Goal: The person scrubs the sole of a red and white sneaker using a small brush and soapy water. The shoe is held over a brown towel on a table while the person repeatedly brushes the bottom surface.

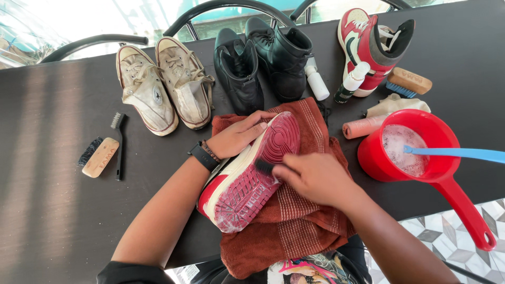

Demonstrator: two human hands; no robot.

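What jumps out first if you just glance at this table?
The red and white sneaker, turned sole-up on a rust-red towel at the table's near edge: the left hand steadies it while the right hand presses a small dark brush against the sole. To the right sits a red dipper of soapy water.

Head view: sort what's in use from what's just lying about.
In use:
left hand steadying the red-soled sneaker
right hand with a dark brush
rust towel

Lying about:
white canvas shoes
black boots
wooden brush
red scoop of suds
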